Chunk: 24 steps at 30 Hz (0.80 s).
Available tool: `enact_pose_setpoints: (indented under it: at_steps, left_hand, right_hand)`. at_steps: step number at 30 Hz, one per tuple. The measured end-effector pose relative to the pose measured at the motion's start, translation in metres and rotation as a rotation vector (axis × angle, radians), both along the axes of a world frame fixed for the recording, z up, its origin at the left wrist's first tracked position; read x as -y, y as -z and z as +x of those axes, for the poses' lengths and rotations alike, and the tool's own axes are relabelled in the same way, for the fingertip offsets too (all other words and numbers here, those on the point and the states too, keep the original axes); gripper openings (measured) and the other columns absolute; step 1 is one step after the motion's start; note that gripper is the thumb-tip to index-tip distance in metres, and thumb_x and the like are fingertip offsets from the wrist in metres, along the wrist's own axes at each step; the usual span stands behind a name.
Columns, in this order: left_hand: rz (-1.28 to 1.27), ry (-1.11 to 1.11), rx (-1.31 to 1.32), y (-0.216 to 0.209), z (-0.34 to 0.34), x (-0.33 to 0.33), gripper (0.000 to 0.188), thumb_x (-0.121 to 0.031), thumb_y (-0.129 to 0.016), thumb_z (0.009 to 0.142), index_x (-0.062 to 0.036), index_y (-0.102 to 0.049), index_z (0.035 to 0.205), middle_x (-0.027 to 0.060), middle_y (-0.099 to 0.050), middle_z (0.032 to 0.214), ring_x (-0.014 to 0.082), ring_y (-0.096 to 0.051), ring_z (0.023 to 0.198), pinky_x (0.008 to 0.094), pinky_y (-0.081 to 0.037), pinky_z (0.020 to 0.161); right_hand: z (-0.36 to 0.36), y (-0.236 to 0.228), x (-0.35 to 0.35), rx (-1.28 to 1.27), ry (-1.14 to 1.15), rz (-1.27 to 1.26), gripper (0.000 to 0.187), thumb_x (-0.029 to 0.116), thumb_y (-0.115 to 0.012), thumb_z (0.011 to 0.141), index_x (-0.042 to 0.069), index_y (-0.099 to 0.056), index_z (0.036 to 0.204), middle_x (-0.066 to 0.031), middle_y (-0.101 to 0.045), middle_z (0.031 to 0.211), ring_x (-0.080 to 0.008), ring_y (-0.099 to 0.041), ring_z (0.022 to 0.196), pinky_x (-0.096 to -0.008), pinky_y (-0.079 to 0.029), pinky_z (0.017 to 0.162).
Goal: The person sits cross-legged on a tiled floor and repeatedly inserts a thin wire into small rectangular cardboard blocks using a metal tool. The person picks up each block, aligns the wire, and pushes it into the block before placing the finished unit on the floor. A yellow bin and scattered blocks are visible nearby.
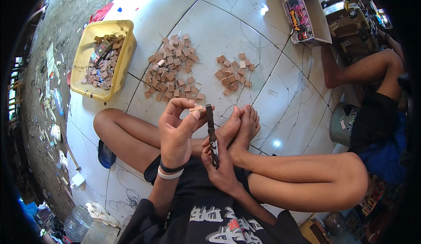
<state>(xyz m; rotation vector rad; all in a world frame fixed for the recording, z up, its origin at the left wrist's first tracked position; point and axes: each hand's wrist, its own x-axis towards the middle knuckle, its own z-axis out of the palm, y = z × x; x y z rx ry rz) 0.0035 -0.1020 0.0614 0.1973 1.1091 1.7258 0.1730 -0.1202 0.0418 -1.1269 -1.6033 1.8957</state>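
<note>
We find the wooden block [196,109] just on the near side of the larger block heap [170,76], off the floor, pinched between thumb and fingertips of the left hand [177,125]. A thin metal pin [221,105] juts rightward from it. The right hand [221,163] is closed around a dark, narrow hand tool [211,127], worn pale in patches, whose upper end meets or crosses the pin; we cannot tell whether it grips it.

To the right of the larger heap we see the smaller block heap [229,72], well apart from it; many blocks in both carry pins. To its left stands a yellow plastic tub [127,62] with more blocks inside. Nearer than the heap, crossed bare feet [245,127] rest close to the held block. Far to its right, another person's leg [372,66] shows beside a green bucket [337,132].

We judge the pinch the weak point: a sideways push from the tool could bend the pin or twist the block loose. A slip might also jab the fingertips, and a shifting foot could scatter the smaller heap or meet its pins.
</note>
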Motion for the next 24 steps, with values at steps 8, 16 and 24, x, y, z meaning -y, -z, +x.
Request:
enact_pose_setpoints:
  at_steps: [8,16,24]
  left_hand:
    - [0.008,-0.005,0.001,-0.001,0.000,0.001,0.024,-0.006,-0.069,0.101,-0.0015,-0.054,0.119,0.0128,-0.065,0.121,0.0340,-0.074,0.116,0.0452,-0.064,0.099]
    - [0.078,0.016,-0.067,0.014,0.002,0.005,0.028,-0.003,-0.072,0.101,0.0040,-0.062,0.126,0.0129,-0.063,0.130,0.0276,-0.073,0.116,0.0414,-0.062,0.101]
    - [0.158,-0.106,-0.648,0.028,-0.001,-0.006,0.027,0.018,-0.068,0.094,0.0046,-0.076,0.116,0.0138,-0.073,0.115,0.0175,-0.073,0.100,0.0286,-0.062,0.089]
  right_hand:
    - [0.000,0.003,-0.001,-0.012,-0.015,0.049,0.051,0.015,-0.062,0.109,0.002,-0.038,0.153,-0.0051,-0.051,0.114,-0.0114,-0.054,0.095,-0.0258,-0.049,0.083]
    - [0.002,0.001,-0.001,0.022,-0.022,0.001,0.052,0.015,-0.062,0.109,0.001,-0.038,0.153,-0.0013,-0.052,0.103,-0.0091,-0.051,0.085,-0.0242,-0.046,0.077]
    - [-0.005,-0.009,-0.008,0.222,-0.046,0.284,0.081,-0.001,-0.063,0.101,0.003,-0.022,0.170,-0.0093,-0.053,0.103,-0.0212,-0.058,0.088,-0.0365,-0.051,0.080]
